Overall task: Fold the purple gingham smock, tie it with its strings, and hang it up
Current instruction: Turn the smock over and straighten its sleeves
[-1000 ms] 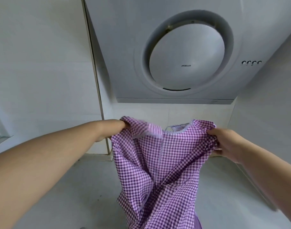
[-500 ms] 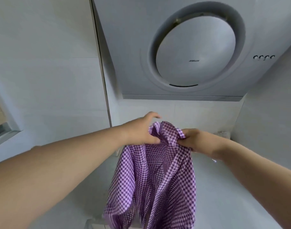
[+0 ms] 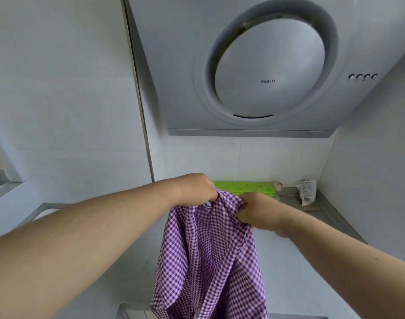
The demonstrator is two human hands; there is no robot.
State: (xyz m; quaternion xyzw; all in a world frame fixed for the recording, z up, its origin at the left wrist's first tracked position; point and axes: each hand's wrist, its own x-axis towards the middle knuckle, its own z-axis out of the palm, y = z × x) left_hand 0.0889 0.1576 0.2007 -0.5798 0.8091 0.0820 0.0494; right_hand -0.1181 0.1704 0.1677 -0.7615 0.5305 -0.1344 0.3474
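Both hands (image 3: pixel 198 188) (image 3: pixel 258 211) pinch smock (image 3: pixel 208 261) top.

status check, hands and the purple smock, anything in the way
Left hand and right hand both grip the smock top, close together. Smock hangs folded lengthwise, untied, not hung. Green box and packet behind, clear of the cloth.

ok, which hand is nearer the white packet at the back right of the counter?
Right. The right hand grips the smock top on the packet's side, though well short of it. The left hand grips the smock further left, on the far side from the packet.
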